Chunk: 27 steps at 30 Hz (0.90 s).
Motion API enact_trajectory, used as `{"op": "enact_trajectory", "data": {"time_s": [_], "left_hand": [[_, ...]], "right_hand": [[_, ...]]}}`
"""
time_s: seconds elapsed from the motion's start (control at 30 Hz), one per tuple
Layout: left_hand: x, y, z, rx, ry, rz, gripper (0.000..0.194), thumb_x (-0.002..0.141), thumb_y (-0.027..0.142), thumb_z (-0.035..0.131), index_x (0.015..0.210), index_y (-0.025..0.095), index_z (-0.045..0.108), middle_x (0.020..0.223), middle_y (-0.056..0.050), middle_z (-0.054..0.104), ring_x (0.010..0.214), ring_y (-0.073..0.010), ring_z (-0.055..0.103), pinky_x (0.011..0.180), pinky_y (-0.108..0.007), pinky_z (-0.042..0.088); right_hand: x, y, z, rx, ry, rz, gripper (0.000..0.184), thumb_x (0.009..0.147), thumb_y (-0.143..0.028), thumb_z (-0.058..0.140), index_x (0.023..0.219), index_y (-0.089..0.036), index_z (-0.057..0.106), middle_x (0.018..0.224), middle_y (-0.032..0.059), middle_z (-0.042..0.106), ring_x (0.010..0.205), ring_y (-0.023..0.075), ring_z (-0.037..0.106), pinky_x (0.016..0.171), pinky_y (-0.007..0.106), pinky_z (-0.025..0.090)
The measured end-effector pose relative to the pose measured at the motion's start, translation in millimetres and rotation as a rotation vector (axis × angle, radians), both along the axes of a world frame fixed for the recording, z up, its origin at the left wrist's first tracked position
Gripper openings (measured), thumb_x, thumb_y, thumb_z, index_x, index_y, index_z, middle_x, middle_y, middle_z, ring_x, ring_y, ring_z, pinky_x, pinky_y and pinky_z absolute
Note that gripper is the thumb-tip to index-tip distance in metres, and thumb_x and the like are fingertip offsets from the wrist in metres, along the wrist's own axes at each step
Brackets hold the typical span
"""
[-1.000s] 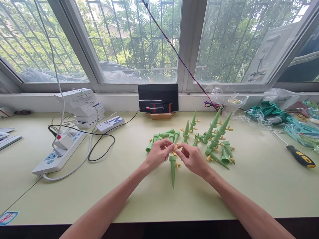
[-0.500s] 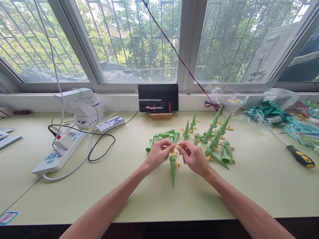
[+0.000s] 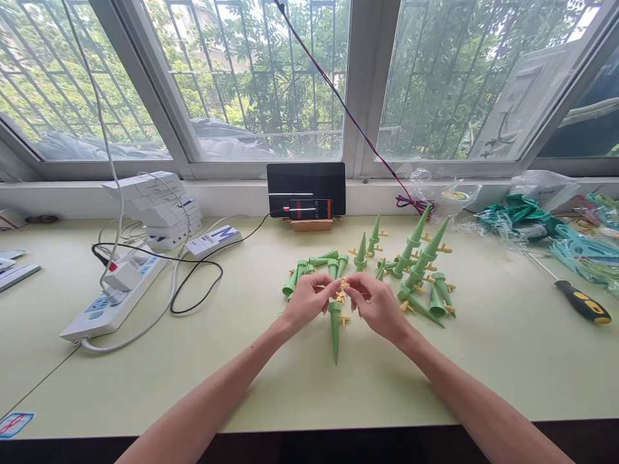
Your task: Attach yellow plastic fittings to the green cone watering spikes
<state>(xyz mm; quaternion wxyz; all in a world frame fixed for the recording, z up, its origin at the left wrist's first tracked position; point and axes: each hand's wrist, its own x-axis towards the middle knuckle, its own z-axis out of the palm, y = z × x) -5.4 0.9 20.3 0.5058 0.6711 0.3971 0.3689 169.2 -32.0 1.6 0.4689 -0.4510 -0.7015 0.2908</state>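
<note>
My left hand (image 3: 312, 298) and my right hand (image 3: 377, 304) meet over the middle of the table, fingertips pinched together. Between them is a small yellow valve piece (image 3: 343, 283), partly covered by the fingers. Just below, more yellow parts (image 3: 340, 297) show. A green plant watering spike (image 3: 335, 335) lies in front of the hands with its tip toward me and a yellow valve (image 3: 345, 319) at its side. Behind my left hand lie several green spikes (image 3: 290, 282). To the right of my right hand, a group of spikes (image 3: 416, 277) with yellow valves stands and lies, some stacked.
At the back, a phone (image 3: 312, 209) leans against a dark tablet (image 3: 306, 177). On the left are a power strip (image 3: 116, 293), cables and stacked white boxes (image 3: 164, 212). A screwdriver (image 3: 583, 301) and plastic bags (image 3: 522, 216) lie on the right.
The fingertips shift slightly around the small yellow piece, and both hands stay pinched together in the same place. The spikes have not moved.
</note>
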Motion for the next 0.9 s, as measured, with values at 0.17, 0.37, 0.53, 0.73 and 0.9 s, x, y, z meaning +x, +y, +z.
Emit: {"op": "enact_trajectory", "data": {"time_s": [0.17,0.37,0.53,0.73,0.9], "left_hand": [[0.3,-0.5,0.1,0.013,0.018,-0.014,0.039,0.087,0.049,0.06,0.07,0.014,0.063,0.066,0.0,0.059,0.043,-0.0047,0.042,0.044,-0.021,0.036],[0.7,-1.2,0.6,0.016,0.036,-0.015,0.042,0.087,0.051,0.058,0.066,0.014,0.06,0.066,0.0,0.059,0.043,-0.0048,0.043,0.044,-0.021,0.035],[0.4,-1.1,0.5,0.027,0.045,-0.018,0.043,0.087,0.052,0.057,0.066,0.014,0.059,0.063,0.0,0.057,0.043,-0.0054,0.043,0.044,-0.021,0.035],[0.5,-1.0,1.0,0.022,0.049,-0.014,0.044,0.085,0.055,0.059,0.065,0.015,0.059,0.059,0.001,0.055,0.042,-0.006,0.042,0.043,-0.022,0.034],[0.3,-0.9,-0.2,0.032,0.047,-0.017,0.043,0.087,0.053,0.057,0.065,0.015,0.058,0.06,0.001,0.055,0.043,-0.0059,0.042,0.044,-0.022,0.034]], "right_hand": [[0.4,-0.6,0.8,0.022,-0.062,-0.015,0.024,0.099,-0.036,0.045,0.087,-0.019,0.058,0.065,-0.0007,0.056,0.052,0.012,0.051,0.052,0.024,0.041],[0.5,-0.6,1.7,0.034,-0.103,-0.013,0.029,0.1,-0.035,0.042,0.081,-0.019,0.057,0.062,-0.0017,0.053,0.051,0.0114,0.048,0.052,0.024,0.039],[0.3,-1.1,1.6,0.009,-0.109,-0.017,0.031,0.1,-0.037,0.042,0.08,-0.019,0.058,0.063,-0.0009,0.054,0.052,0.0123,0.05,0.052,0.024,0.04],[-0.6,-2.3,3.4,0.013,-0.071,0.011,0.024,0.099,-0.038,0.046,0.093,-0.02,0.061,0.073,0.0014,0.064,0.055,0.013,0.052,0.055,0.026,0.044],[-0.6,-1.4,2.9,0.029,-0.073,0.025,0.022,0.098,-0.035,0.048,0.094,-0.02,0.063,0.077,0.0018,0.065,0.057,0.0129,0.053,0.058,0.026,0.043]]}}
